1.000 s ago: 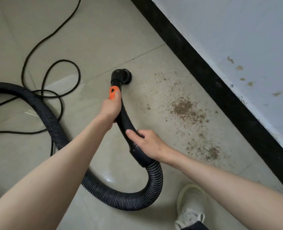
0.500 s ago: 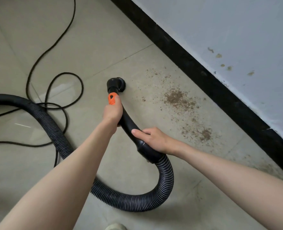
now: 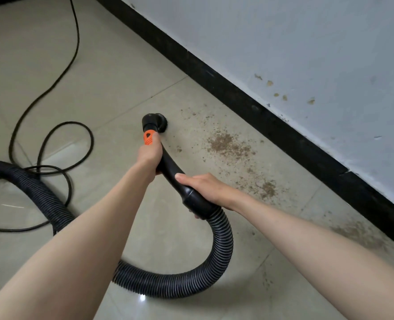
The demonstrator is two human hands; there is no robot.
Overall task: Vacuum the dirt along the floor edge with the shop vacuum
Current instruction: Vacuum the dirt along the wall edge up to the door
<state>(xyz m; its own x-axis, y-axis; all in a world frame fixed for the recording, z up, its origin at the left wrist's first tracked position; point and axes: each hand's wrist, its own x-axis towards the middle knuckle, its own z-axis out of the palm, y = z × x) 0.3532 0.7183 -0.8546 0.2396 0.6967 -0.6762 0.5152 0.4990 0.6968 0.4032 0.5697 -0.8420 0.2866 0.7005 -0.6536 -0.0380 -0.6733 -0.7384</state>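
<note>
A beige tiled floor meets a pale grey wall along a black skirting strip that runs diagonally from the top middle to the right edge. A ribbed black vacuum hose comes in from the left edge, passes under the left forearm, loops near the bottom and rises into a curved black plastic wand. The wand's long axis points away from the person, toward the top of the view, ending in a round black brush nozzle that sits on the floor and faces the skirting. The left hand is wrapped around the wand just below its orange slider. The right hand clasps the wand's lower cuff. Brown dirt lies scattered between nozzle and skirting. A thin black cable coils at left.
</note>
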